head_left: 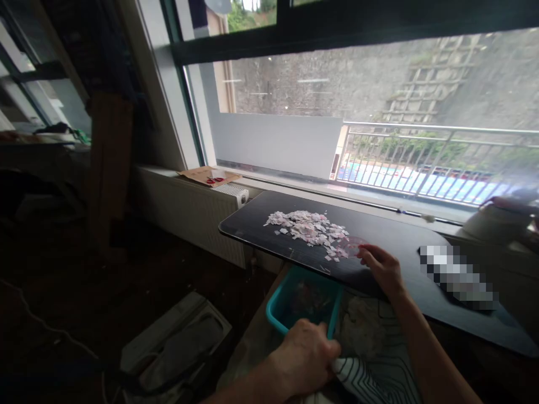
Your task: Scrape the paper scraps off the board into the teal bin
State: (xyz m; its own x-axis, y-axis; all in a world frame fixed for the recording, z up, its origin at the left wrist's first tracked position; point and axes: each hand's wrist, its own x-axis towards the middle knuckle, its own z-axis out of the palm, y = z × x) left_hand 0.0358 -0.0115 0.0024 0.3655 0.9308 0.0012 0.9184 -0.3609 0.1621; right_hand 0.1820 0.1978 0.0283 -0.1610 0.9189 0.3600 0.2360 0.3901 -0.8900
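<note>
My left hand (307, 350) is closed at the near rim of a teal plastic basin (275, 317); its fingertips are hidden. The basin sits just below the front edge of the black tabletop (261, 210), with blurred pale bits inside. Striped cloth (362, 376) lies right beside this hand. Over the table, my right hand (383, 269) pinches a thin, see-through, pinkish round piece (350, 246) between thumb and fingers. That piece touches or overlaps the right end of a heap of small white and pink scraps (309, 227).
A pixelated dark object (457, 278) lies at the table's right. Red-handled scissors (214, 180) rest on brown cardboard (197, 175) atop a radiator (197, 216). Behind the table runs a window ledge (295, 191). A pale box-like object (181, 342) stands on the floor at lower left.
</note>
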